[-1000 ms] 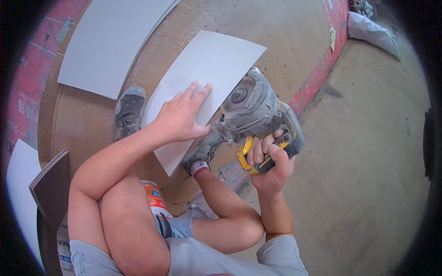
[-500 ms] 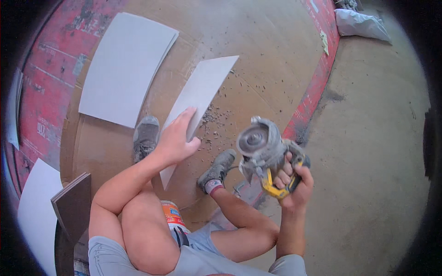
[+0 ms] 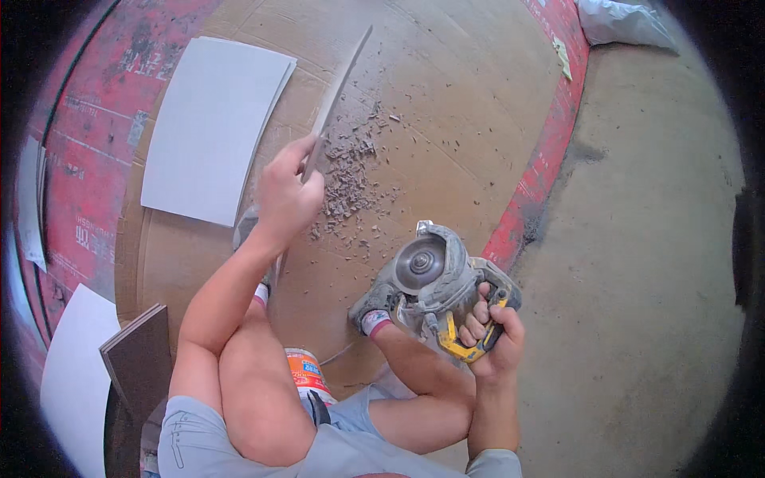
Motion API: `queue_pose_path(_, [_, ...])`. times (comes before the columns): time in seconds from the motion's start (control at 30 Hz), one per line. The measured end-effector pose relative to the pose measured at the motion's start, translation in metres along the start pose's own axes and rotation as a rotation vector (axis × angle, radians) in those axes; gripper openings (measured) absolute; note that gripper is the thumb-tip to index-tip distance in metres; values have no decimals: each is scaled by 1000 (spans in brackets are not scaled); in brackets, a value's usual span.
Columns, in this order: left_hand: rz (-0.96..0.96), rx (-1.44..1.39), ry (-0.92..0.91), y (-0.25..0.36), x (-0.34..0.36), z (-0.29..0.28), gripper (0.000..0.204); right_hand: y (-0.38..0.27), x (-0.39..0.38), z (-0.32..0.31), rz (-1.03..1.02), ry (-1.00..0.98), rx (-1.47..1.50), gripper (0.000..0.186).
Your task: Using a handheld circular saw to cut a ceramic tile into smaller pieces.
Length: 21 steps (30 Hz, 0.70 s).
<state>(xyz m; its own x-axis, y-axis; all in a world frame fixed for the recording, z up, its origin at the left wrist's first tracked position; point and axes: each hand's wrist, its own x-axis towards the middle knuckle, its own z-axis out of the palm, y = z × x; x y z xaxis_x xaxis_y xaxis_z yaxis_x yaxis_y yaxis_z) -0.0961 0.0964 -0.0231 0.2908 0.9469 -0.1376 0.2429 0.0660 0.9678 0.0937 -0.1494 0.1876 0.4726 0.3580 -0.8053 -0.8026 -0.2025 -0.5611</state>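
Note:
My left hand grips a narrow white tile strip, fingers and thumb closed on its edge. The strip stands tilted nearly edge-on, so only its thin side shows; its lower end is mostly hidden behind my hand and forearm. My right hand is wrapped around the yellow-and-black handle of a dusty handheld circular saw. The saw is held up over my right shoe, apart from the strip, its round blade facing up. Grey chips are scattered just right of the strip.
Large white tiles lie stacked on the cardboard at left. Brown boards and a white sheet stand at lower left. A printed bucket is under me. A white sack lies at far right.
My left hand has turned the strip from face-up to nearly edge-on and raised it slightly, baring more chips. My right hand has brought the saw a little lower and left.

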Motion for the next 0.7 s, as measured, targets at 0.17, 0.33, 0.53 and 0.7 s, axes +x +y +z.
queue_pose_path(0.17, [41, 25, -125, -20, -16, 19, 52, 6, 15, -2, -55, -103, -63, 42])
queue_pose_path(0.33, [-61, 123, -455, -58, -84, -28, 73, 19, 36, 19, -113, -78, -124, 41])
queue_pose_path(0.53, [198, 325, -461, -78, -99, -71, 84, 22, 70, 60, -227, -117, -178, 39])
queue_pose_path(0.7, [228, 326, -525, -91, -87, -85, 87, 22, 100, 88, -343, -180, -181, 37])
